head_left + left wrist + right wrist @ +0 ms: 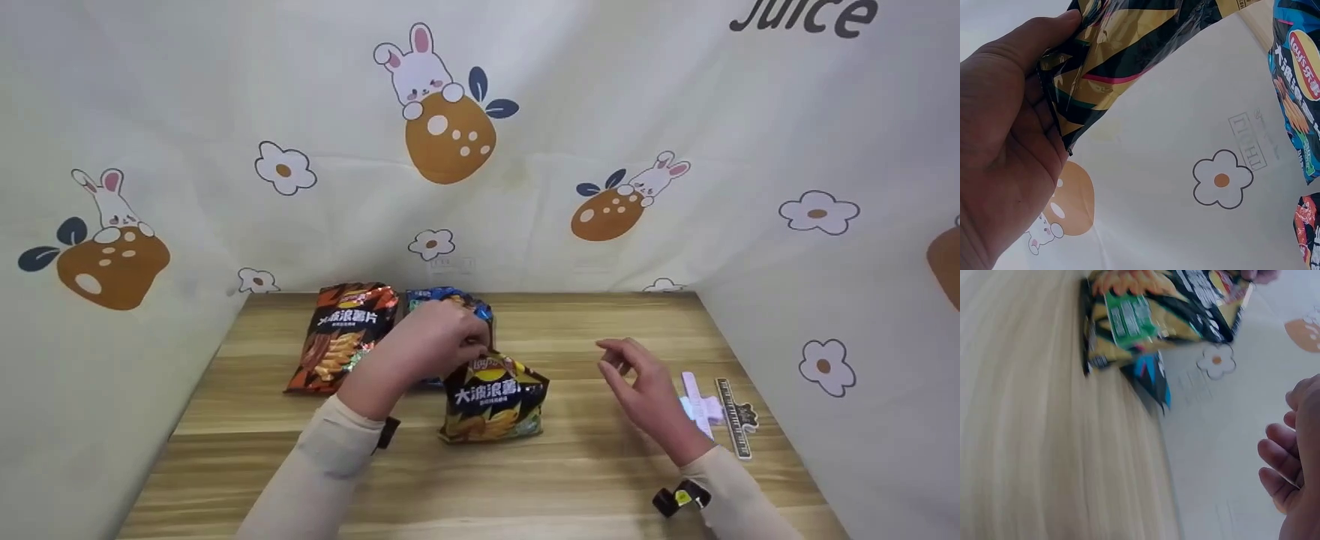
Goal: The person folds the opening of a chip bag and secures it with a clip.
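My left hand (439,334) pinches the top edge of a black-and-gold bag of potato chips (491,409), which hangs tilted above or at the tabletop; whether its bottom touches the wood I cannot tell. In the left wrist view the thumb presses a top corner of this chip bag (1123,45). Off to the right, my right hand (637,382) is held over the table with relaxed, slightly bent fingers and nothing in them. Behind the left hand lies a blue chip bag (431,296), partly hidden. An orange-and-black chip bag (341,337) lies to its left.
Near the right edge of the wooden table (600,480) lie a pale purple clip (701,405) and a dark ruler-like clip (736,420), beside the right forearm. A printed curtain (525,97) walls in the back and both sides.
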A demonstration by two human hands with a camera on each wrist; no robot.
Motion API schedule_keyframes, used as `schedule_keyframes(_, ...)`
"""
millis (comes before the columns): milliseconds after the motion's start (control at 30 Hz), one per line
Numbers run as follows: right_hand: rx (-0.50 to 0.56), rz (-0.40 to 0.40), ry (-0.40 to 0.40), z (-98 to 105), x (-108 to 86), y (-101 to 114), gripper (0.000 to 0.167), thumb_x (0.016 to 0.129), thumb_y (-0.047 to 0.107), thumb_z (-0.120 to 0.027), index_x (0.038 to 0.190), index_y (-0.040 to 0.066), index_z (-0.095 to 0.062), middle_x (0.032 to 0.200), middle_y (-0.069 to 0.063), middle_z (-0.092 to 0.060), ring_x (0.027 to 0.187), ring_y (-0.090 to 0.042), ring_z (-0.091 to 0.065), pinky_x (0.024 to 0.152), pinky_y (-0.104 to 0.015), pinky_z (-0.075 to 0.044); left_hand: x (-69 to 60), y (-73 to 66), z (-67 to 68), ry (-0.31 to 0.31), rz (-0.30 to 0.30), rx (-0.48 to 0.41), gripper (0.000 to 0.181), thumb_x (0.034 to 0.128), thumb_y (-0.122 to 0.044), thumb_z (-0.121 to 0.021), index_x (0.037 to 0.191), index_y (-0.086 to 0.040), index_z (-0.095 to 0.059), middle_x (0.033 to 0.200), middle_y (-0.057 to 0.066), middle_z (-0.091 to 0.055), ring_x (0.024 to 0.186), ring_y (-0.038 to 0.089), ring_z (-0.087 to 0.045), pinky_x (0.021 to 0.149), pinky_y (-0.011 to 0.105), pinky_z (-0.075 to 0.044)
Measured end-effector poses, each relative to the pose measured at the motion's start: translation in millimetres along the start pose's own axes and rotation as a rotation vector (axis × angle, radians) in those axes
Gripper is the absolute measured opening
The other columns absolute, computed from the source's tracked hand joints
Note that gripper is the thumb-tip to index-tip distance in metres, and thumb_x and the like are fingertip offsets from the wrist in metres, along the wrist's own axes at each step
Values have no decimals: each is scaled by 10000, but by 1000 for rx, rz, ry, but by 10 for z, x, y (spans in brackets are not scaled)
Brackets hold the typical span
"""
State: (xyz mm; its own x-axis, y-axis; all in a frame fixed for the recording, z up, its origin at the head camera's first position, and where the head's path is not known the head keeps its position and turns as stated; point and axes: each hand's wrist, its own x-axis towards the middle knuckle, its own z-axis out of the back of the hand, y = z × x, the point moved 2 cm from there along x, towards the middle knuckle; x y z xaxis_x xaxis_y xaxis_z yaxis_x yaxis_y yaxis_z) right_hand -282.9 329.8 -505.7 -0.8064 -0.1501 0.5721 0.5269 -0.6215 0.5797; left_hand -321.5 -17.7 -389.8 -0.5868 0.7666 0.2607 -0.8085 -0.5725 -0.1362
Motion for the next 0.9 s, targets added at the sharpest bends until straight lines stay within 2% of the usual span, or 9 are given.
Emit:
schedule_keyframes(100, -113, -96, 14, 198, 12, -111, 289, 1023, 9, -772, 1308, -5, -728, 1033, -4, -714, 927, -174, -677, 789, -357, -598, 6, -6, -4, 2, 5, -6, 87, 1016, -203, -797, 939, -176, -827, 821, -62, -758, 703, 146, -655, 692, 400, -593)
schedule_keyframes(167, -189, -181, 57, 335, 16, -176, 348, 1046, 71, -760, 1367, -38, -680, 1093, -100, -703, 977, -254, -683, 820, -460, -600, 9, -13, -4, -1, 4, -6, 81, 1016, -202, -794, 949, -177, -832, 830, -58, -765, 707, 147, -657, 691, 399, -594)
schedule_keyframes(333, -333, -406, 228, 648, 14, -281, 621, 1082, 229, -721, 1524, -126, -468, 1306, -372, -589, 1137, -521, -657, 922, -661, -567, 8, -22, -4, -1, 7, -5, 79, 1023, -204, -790, 964, -174, -833, 839, -54, -768, 710, 145, -661, 688, 393, -593)
schedule_keyframes(400, -394, -484, 306, 741, 4, -311, 690, 1085, 275, -707, 1531, -165, -418, 1382, -468, -512, 1206, -602, -619, 971, -706, -543, 10, -21, -2, 1, 11, -7, 78, 1022, -198, -787, 965, -172, -832, 842, -54, -768, 712, 145, -662, 689, 390, -593)
schedule_keyframes(500, -498, -566, 411, 820, -17, -359, 730, 1079, 324, -695, 1485, -217, -419, 1419, -537, -442, 1252, -654, -573, 1022, -728, -512, 14, -17, 7, 1, 17, -8, 77, 1019, -192, -785, 958, -173, -829, 844, -54, -767, 720, 146, -663, 694, 386, -593)
schedule_keyframes(567, -561, -581, 461, 840, -36, -388, 698, 1065, 336, -708, 1379, -245, -483, 1326, -532, -488, 1175, -633, -606, 998, -712, -528, 15, -16, 16, -3, 19, -4, 74, 1015, -188, -786, 956, -174, -829, 844, -53, -767, 721, 149, -664, 693, 386, -595)
schedule_keyframes(633, -599, -593, 476, 838, -53, -412, 592, 1044, 324, -730, 1195, -227, -575, 1133, -448, -588, 997, -539, -660, 895, -649, -572, 15, -17, 24, -6, 19, 1, 75, 1015, -195, -789, 955, -176, -829, 845, -53, -768, 726, 150, -667, 697, 386, -598)
schedule_keyframes(767, -642, -615, 463, 816, -95, -437, 410, 1011, 287, -763, 863, -63, -606, 792, -189, -586, 697, -319, -578, 625, -488, -529, 10, -20, 23, -6, 20, 4, 74, 1019, -207, -791, 964, -179, -831, 853, -52, -771, 735, 154, -673, 702, 387, -601)
schedule_keyframes(900, -688, -652, 479, 790, -135, -437, 423, 1012, 326, -758, 763, 23, -600, 711, -103, -560, 625, -246, -531, 528, -372, -438, -4, -18, 8, -6, 21, 0, 77, 1023, -206, -790, 965, -178, -833, 865, -58, -778, 744, 150, -683, 714, 391, -606)
